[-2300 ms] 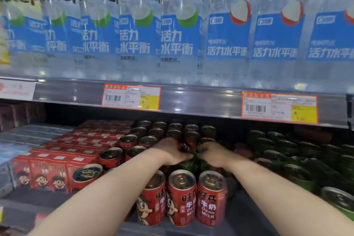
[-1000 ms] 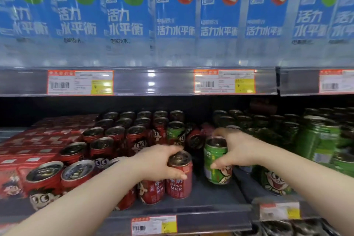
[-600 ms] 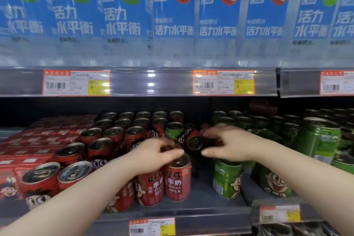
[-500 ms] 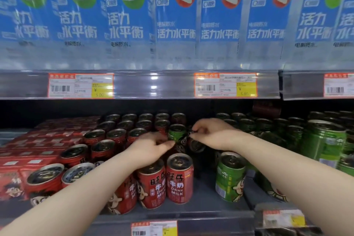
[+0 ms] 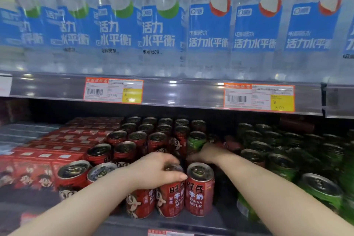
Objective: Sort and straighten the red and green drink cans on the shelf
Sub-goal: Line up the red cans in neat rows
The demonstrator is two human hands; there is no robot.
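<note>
Red drink cans (image 5: 199,190) stand in rows on the lower shelf's left half, and green cans (image 5: 281,166) fill the right half. One green can (image 5: 196,140) stands among the red ones. My left hand (image 5: 157,170) grips the top of a front-row red can (image 5: 170,197), fingers curled over its lid. My right hand (image 5: 206,154) reaches in behind the front red cans, against the lower part of the stray green can. Its fingertips are hidden, so what it holds does not show. A red can (image 5: 230,144) lies on its side just right of that hand.
Red drink cartons (image 5: 47,151) are stacked left of the cans. The upper shelf's rail (image 5: 172,92) with price tags hangs low over the cans, with large water bottles (image 5: 162,25) on it. The lower shelf's front edge (image 5: 191,224) runs under my forearms.
My left hand dropped from the second row onto a front red can's top. My right hand moved down and left, from the lying can to the green can's base. The camera shifted left.
</note>
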